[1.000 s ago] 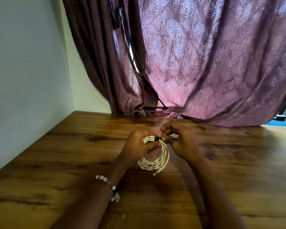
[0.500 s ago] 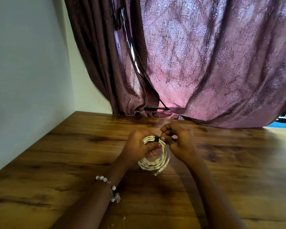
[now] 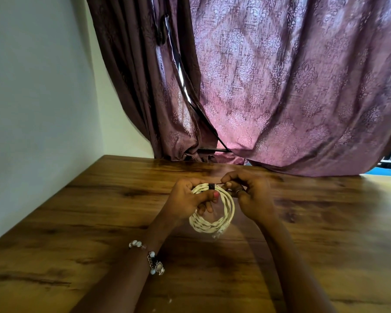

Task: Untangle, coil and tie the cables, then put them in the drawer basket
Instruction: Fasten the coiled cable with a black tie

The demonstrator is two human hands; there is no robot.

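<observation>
A coiled cream-white cable (image 3: 215, 219) hangs upright between my hands, just above the wooden table (image 3: 95, 222). A black tie (image 3: 211, 186) wraps the top of the coil. My left hand (image 3: 190, 198) grips the coil's upper left part, thumb across the strands. My right hand (image 3: 250, 193) pinches the free end of the black tie just right of the wrap. A plug end of the cable sticks out at the coil's lower right. No drawer basket is in view.
A purple patterned curtain (image 3: 291, 86) hangs behind the table's far edge and drapes onto it. A white wall (image 3: 32, 98) borders the table on the left. A bead bracelet (image 3: 152, 258) sits on my left wrist.
The hands and coil have stayed in nearly the same place. My right hand's fingers have shifted slightly at the black tie.
</observation>
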